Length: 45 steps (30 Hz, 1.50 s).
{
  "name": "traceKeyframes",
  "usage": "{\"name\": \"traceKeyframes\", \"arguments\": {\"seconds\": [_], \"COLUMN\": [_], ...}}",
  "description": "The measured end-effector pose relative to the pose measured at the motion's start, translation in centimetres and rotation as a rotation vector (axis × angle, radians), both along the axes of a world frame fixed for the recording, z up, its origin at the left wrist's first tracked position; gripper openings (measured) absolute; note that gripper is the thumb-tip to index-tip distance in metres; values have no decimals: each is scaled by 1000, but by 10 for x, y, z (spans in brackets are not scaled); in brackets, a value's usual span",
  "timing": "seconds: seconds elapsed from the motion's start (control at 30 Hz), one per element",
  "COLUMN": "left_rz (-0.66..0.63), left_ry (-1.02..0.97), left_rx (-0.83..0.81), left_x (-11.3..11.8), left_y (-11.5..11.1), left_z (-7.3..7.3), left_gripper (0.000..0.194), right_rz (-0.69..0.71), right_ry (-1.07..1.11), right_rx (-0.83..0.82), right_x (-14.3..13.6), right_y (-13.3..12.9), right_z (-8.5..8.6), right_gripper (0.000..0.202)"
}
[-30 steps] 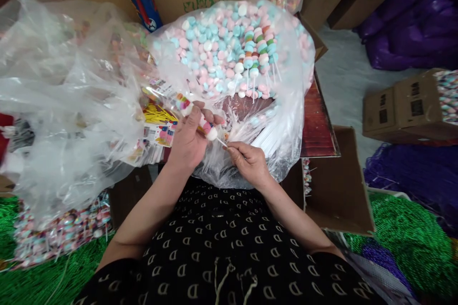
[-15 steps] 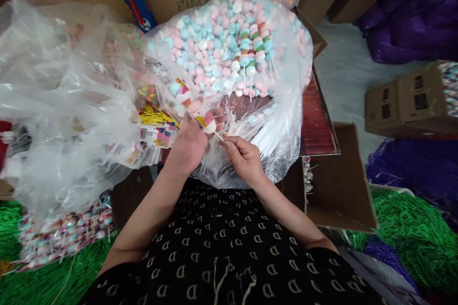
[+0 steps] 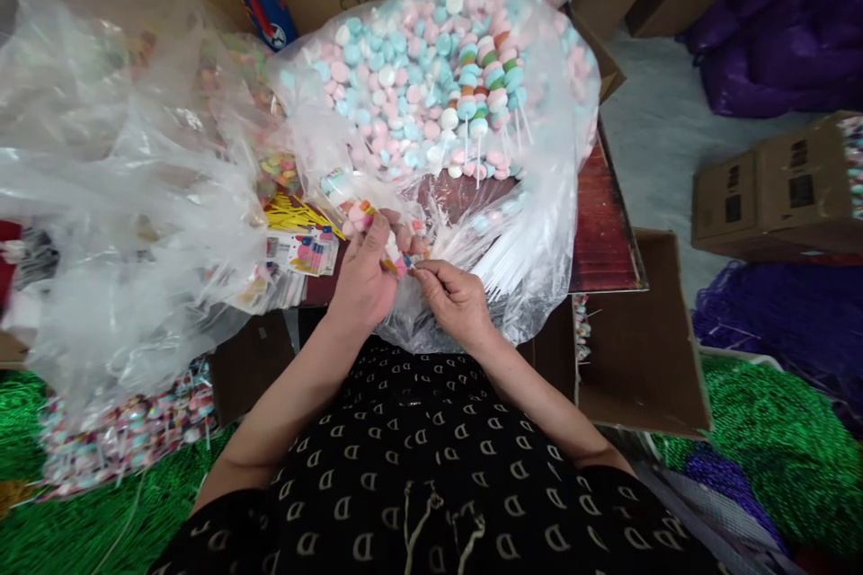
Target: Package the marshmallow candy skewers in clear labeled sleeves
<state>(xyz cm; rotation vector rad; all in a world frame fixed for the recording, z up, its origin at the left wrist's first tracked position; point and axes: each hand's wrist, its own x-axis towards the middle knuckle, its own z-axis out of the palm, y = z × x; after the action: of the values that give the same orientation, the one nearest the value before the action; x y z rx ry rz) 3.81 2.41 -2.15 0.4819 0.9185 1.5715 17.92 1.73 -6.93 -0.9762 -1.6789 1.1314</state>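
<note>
My left hand (image 3: 369,274) is closed around a marshmallow skewer in a printed clear wrapper (image 3: 357,214); its lower end shows by the fingertips. Right at that end, my right hand (image 3: 450,292) pinches the skewer's stick or the wrapper's mouth; the fingers hide which. Beyond both hands a big clear bag (image 3: 404,99) holds loose pink, blue and white marshmallows. Several threaded marshmallow skewers (image 3: 482,90) lie on top of them. White sticks (image 3: 516,252) are bundled in plastic near my right hand. Yellow twist ties (image 3: 297,216) and printed wrappers (image 3: 303,252) lie left of my left hand.
Crumpled plastic bags (image 3: 135,171) cover the table's left side. An open cardboard box (image 3: 637,341) stands below the table's right edge (image 3: 610,225). Finished packs (image 3: 128,440) lie at lower left on green tinsel (image 3: 101,521). A closed carton (image 3: 775,184) is on the floor at right.
My left fingers have closed over the wrapped skewer, which were more spread before. The white stick that showed between my hands is now mostly covered, and my hands are closer together.
</note>
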Motion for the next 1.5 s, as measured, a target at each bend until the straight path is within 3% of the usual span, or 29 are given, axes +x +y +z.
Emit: {"name": "traceKeyframes", "arguments": {"seconds": [0.13,0.27,0.4,0.57,0.73,0.9,1.0,1.1,1.17,1.33,1.5], "left_rz": [30,-50,-100,-169,-170,-202,-226,-162,-146,-185,-231], "left_ry": [28,101,490,1005,1191,1043,730,356,211,35,1], "left_rx": [51,78,52,10,163,113,54,50,46,-9,-57], "left_x": [-6,1,-2,-21,-17,-17,-22,-23,-19,-3,3], "left_y": [2,-1,-10,-15,-12,-16,-18,-11,-3,5,-1], "left_z": [-3,-15,-27,-22,-16,-19,-21,-18,-13,-2,-2], "left_gripper": [24,30,30,39,36,37,30,45,43,28,22], "right_rz": [98,53,23,59,29,55,52,56,67,85,101], "right_ry": [-42,18,102,120,105,141,147,156,168,123,147], "right_rx": [-99,-198,-268,-285,-259,-274,-300,-309,-295,-262,-264], "right_x": [6,5,4,7,5,7,10,9,8,6,3], "right_y": [1,0,0,1,2,1,0,-1,-2,-5,-9], "right_z": [0,3,4,2,4,0,-2,-3,-2,1,1], "right_gripper": [25,30,34,35,37,41,43,44,43,40,41]}}
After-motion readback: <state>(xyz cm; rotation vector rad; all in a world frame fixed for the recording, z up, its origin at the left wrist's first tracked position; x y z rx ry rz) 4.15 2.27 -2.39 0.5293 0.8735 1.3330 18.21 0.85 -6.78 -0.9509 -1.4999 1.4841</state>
